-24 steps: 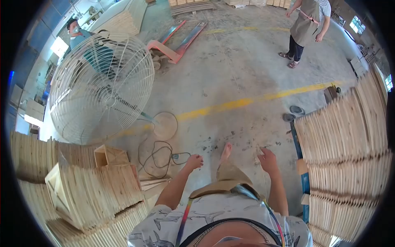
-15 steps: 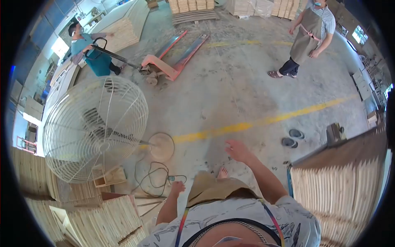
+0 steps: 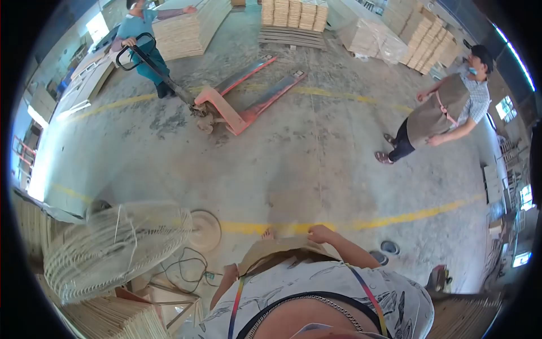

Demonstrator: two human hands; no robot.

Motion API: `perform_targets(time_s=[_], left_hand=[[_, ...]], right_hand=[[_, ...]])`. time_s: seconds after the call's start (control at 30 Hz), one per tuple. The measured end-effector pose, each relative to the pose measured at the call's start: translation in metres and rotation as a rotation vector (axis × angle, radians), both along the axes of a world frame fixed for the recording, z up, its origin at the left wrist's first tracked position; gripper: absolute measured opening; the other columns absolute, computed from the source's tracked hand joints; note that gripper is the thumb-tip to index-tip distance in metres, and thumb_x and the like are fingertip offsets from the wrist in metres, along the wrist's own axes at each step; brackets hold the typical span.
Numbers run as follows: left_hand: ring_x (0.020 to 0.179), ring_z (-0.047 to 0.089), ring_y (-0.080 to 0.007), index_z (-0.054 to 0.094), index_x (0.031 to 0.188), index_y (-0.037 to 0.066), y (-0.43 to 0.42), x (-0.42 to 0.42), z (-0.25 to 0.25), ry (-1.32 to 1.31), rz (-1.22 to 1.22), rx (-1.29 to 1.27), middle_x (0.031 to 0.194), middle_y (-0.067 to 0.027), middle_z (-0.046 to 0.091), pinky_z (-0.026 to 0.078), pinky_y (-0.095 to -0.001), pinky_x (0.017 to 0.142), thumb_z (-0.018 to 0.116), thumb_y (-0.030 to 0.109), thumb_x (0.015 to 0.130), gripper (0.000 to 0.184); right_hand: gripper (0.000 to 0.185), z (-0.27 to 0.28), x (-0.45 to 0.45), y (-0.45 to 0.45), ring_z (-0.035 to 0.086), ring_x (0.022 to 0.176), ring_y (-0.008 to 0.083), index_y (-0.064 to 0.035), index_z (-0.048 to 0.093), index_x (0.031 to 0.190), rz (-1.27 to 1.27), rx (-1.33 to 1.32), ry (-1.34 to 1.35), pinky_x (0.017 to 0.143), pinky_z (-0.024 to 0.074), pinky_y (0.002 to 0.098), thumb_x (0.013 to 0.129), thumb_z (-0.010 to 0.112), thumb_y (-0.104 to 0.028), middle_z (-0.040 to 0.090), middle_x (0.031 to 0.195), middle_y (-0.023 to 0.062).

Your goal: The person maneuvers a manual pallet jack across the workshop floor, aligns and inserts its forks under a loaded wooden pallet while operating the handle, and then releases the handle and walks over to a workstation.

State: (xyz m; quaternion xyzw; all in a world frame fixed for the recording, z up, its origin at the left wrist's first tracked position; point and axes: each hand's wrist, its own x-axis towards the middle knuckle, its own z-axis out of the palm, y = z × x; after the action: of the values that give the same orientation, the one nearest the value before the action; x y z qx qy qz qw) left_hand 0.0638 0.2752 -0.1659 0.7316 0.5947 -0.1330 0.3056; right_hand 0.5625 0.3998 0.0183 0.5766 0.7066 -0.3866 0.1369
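My right hand is in front of my body, just above the brown apron and over the yellow floor line. Its fingers are loosely bent and I see nothing in them. Low at my left side is my left hand, beside the apron; its fingers are hidden. The black cable lies on the floor to the left of that hand. A large round fan stands further left, with its base on the floor.
A person in teal holds the handle of a red pallet jack. Another person in an apron stands at the right. Dark slippers lie near my right arm. Wood stacks stand at lower left, more at the back.
The view has moved forward, so the fan, slippers and side stacks sit lower. My right hand has come in front of the apron. The person in teal now shows clear of the fan.
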Motion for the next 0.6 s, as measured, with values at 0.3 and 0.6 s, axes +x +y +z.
perform_targets(time_s=[0.3,0.6], left_hand=[[0.061,0.067,-0.0261,0.065,0.092,0.004,0.23,0.117,0.076,-0.597,0.963,-0.252,0.073,-0.0123,0.067,0.052,-0.0386,0.051,0.053,0.016,0.095,0.017],[0.055,0.062,-0.0218,0.061,0.086,0.003,0.358,0.15,0.027,-0.627,1.601,-0.253,0.068,-0.0113,0.062,0.046,-0.0365,0.047,0.053,0.014,0.096,0.016]], right_hand=[[0.038,-0.014,0.123,0.165,0.066,0.096,0.0419,-0.0038,0.073,0.095,-0.056,0.043,0.061,0.085,0.0526,0.0501,0.09,0.061,-0.039,0.07,0.1,0.0239],[0.029,0.007,0.133,0.407,0.072,0.078,0.0284,-0.0037,0.07,0.103,-0.299,0.301,0.557,0.073,0.0562,0.0382,0.094,0.064,-0.03,0.073,0.092,0.0172]])
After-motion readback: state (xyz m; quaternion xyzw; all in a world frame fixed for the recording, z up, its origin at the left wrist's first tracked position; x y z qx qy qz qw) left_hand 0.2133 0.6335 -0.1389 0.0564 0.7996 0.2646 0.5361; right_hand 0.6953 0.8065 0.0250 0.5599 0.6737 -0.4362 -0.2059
